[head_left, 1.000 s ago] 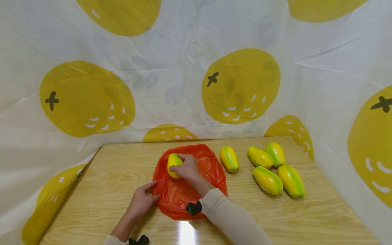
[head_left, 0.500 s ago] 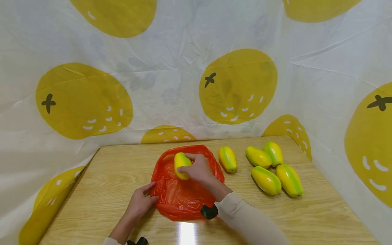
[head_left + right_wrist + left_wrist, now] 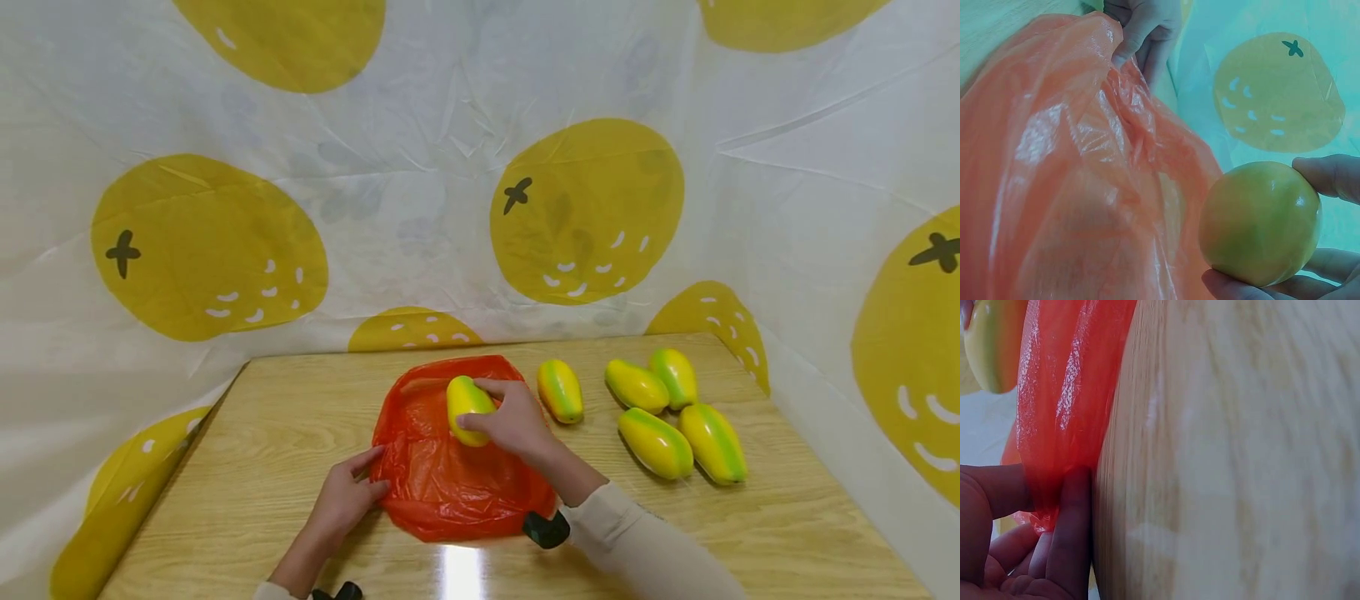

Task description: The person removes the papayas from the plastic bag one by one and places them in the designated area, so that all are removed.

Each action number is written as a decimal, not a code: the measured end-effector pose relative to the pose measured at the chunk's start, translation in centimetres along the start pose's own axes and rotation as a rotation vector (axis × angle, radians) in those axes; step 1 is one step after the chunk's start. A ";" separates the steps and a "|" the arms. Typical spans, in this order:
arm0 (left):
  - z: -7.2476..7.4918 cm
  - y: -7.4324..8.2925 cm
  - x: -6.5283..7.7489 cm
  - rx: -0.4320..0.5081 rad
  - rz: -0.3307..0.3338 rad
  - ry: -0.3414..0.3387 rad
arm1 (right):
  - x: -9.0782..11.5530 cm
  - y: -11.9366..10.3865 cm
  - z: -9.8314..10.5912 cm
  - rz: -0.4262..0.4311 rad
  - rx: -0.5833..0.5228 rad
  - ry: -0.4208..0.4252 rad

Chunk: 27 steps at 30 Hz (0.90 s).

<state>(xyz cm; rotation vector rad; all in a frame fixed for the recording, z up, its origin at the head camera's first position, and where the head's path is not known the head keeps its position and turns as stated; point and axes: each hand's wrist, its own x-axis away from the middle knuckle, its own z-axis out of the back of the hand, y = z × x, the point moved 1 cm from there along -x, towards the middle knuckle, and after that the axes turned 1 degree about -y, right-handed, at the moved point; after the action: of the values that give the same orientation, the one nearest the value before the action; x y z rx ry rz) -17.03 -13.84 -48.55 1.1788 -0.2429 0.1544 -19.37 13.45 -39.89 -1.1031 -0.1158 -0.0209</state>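
Observation:
A red plastic bag (image 3: 442,487) lies spread in the middle of the table. My left hand (image 3: 345,497) pinches its left edge; in the left wrist view the red film passes between thumb (image 3: 1004,490) and fingers. My right hand (image 3: 517,423) grips a yellow papaya (image 3: 467,402) with a green streak, thumb on the near side and fingers on the far side. It is held above the bag, right of the bag's middle. In the right wrist view the papaya (image 3: 1260,222) shows end-on, beside the bag's raised film (image 3: 1054,156).
One papaya (image 3: 559,392) lies just right of the bag. Several more papayas (image 3: 655,443) are grouped farther right on the wooden table (image 3: 300,408). A white cloth (image 3: 420,233) printed with large yellow fruit hangs behind and at both sides.
My right hand has carried the papaya rightward across the bag, from its left part to right of its middle. My left hand stays at the bag's left edge.

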 end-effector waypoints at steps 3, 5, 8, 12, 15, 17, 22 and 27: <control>0.1 0.0 0.1 0.003 -0.007 0.003 | 0.3 0.1 0.5 -0.004 -0.012 -0.006; 0.1 0.1 0.1 0.004 -0.010 0.006 | 0.5 0.1 0.8 -0.001 -0.017 -0.009; 0.2 0.1 0.1 -0.013 -0.017 0.008 | 0.9 0.1 1.3 0.010 -0.025 -0.008; 0.1 0.2 0.0 -0.044 -0.026 0.008 | 1.5 0.1 2.3 0.004 -0.028 0.009; 0.0 0.2 -0.1 -0.039 -0.022 0.006 | 1.9 0.1 3.1 0.001 -0.015 0.021; 0.0 0.1 0.0 -0.036 -0.019 0.006 | 2.1 0.0 3.8 -0.001 -0.002 0.021; 0.0 0.3 0.1 -0.082 -0.033 0.019 | 2.6 0.2 5.2 0.004 -0.001 0.008; 0.0 0.3 0.2 -0.109 -0.043 0.027 | 3.3 0.8 6.3 -0.005 0.023 0.002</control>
<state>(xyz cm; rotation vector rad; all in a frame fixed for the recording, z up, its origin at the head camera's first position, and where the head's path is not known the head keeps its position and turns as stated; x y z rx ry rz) -16.93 -13.74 -48.19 1.0721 -0.1995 0.1178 -16.55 19.59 -37.49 -1.0803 -0.1166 -0.0248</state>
